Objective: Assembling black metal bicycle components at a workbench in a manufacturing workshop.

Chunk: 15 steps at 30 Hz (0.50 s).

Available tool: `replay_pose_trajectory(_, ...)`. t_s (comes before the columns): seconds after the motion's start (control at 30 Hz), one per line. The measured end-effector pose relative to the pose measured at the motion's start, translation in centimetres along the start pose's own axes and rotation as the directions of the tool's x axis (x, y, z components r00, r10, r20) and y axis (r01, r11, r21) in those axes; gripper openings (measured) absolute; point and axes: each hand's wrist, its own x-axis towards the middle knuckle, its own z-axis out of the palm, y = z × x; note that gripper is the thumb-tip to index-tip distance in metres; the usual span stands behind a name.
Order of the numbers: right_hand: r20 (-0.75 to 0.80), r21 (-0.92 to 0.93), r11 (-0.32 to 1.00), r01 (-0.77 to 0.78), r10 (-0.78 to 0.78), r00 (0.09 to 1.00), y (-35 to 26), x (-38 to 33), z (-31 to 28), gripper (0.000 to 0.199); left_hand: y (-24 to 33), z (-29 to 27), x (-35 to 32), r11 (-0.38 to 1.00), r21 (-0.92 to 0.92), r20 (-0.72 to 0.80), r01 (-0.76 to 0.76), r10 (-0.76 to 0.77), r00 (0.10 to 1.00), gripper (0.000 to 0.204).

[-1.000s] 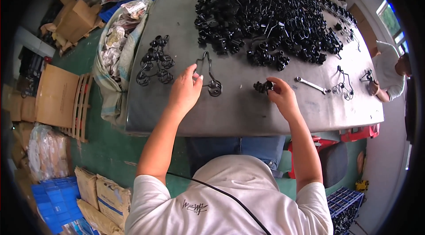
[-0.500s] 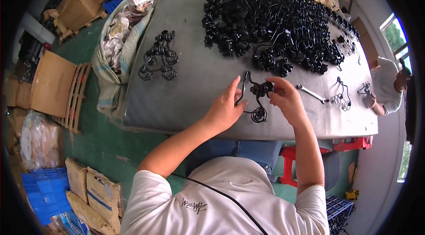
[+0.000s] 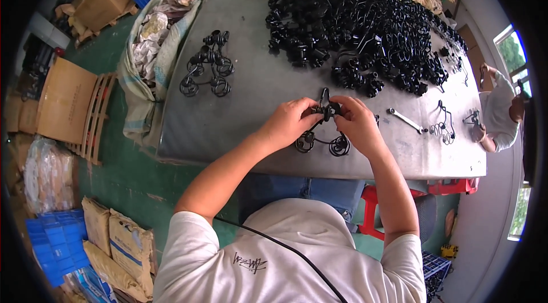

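Observation:
My left hand (image 3: pixel 288 123) and my right hand (image 3: pixel 357 123) meet over the near edge of the grey table (image 3: pixel 240 109). Together they grip a black wire scroll bracket (image 3: pixel 324 132); its two spiral curls hang below my fingers and a small black fitting sits at its top between my fingertips. A finished stack of the same black brackets (image 3: pixel 208 69) lies to the left. A big heap of black metal parts (image 3: pixel 359 29) covers the far half of the table.
A silver wrench (image 3: pixel 406 121) and another wire bracket (image 3: pixel 442 126) lie to the right. Another person (image 3: pixel 502 114) sits at the table's right end. A sack of scrap (image 3: pixel 154 46) leans at the left edge; cardboard, a wooden pallet and blue crates fill the floor.
My left hand carried a wire bracket from the table's middle toward my right hand. Both hands now hold it together close to the table's near edge.

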Motion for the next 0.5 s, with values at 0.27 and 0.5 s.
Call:
replay_pose_trajectory(0.27,0.0,0.026,0.999,-0.036,0.036,0.999,-0.6,0.2,0.1,0.041,-0.8,0.0,1.1,0.964,0.016,0.214,0.266,-0.263,0.941,0.046)
replay_pose_trajectory(0.5,0.013,0.053,0.997,-0.061,0.06,0.998,0.0,1.0,0.2,0.04,-1.9,-0.3,1.0,0.987,0.153,0.033,0.051,-0.056,0.998,0.029)
